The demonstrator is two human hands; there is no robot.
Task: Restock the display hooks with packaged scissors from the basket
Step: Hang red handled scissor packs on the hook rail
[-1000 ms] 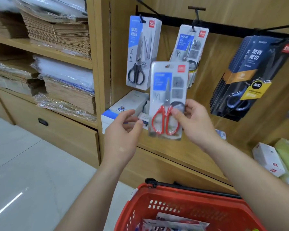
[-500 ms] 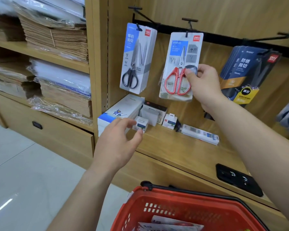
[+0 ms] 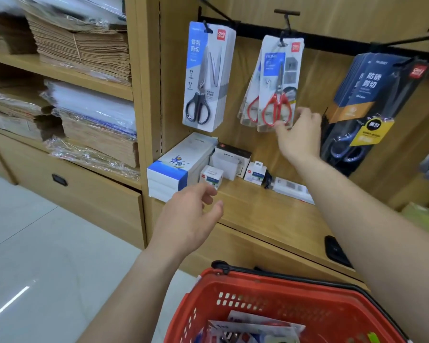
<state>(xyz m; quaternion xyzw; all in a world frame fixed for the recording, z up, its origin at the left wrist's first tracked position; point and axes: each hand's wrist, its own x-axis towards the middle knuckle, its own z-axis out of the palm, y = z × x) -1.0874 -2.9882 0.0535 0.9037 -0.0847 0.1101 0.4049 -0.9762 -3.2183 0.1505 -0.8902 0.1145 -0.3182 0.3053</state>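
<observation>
Since the earlier frame the right hand [image 3: 299, 134] has slid down off the red-scissors pack [image 3: 279, 80], which now hangs on the middle hook [image 3: 286, 21] in front of like packs. Thumb and fingers are spread loose at the pack's lower right corner, pinching nothing; whether they touch it I cannot tell. The pack reads "HOME" on blue, with a red "deli" tag. The left hand [image 3: 188, 219] hovers over the shelf [image 3: 270, 214], loosely curled, empty. The black-scissors pack [image 3: 208, 75] reads 锋利剪切; the dark packs [image 3: 372, 95] read 防锈剪切. The basket [image 3: 258, 303] below holds more packs.
</observation>
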